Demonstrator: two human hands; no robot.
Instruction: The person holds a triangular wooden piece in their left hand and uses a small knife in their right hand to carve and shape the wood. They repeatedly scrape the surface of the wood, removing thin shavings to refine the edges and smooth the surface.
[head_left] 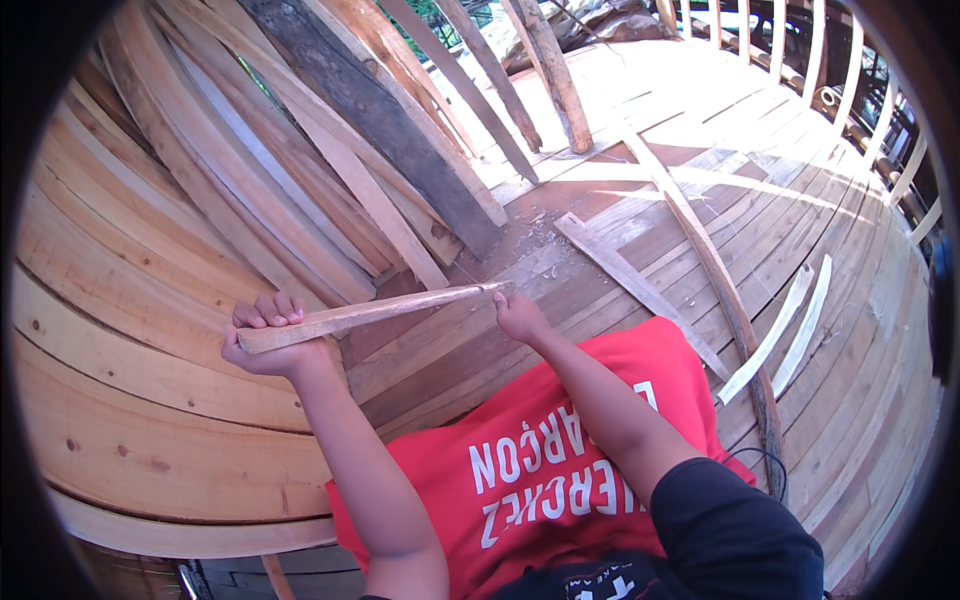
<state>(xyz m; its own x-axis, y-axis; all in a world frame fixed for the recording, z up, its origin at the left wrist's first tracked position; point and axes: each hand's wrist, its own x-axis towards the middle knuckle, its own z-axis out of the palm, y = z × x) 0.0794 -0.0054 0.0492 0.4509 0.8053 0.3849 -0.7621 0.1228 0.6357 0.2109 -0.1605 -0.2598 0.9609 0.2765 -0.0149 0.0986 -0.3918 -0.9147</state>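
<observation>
My left hand is wrapped round the thick, squared end of a pale wooden stick. The stick slants up slightly to the right and narrows to a thin tip. Right at that tip is my right hand, closed in a fist with the thumb up. A small dark shape shows beside the thumb; whatever the fist grips is hidden. Below both forearms a red cloth with white lettering covers my lap.
Curved wooden planking rises on the left, with long boards leaning above it. On the plank floor lie a long bent pole, a flat board and two pale strips. Shavings are scattered near upright posts.
</observation>
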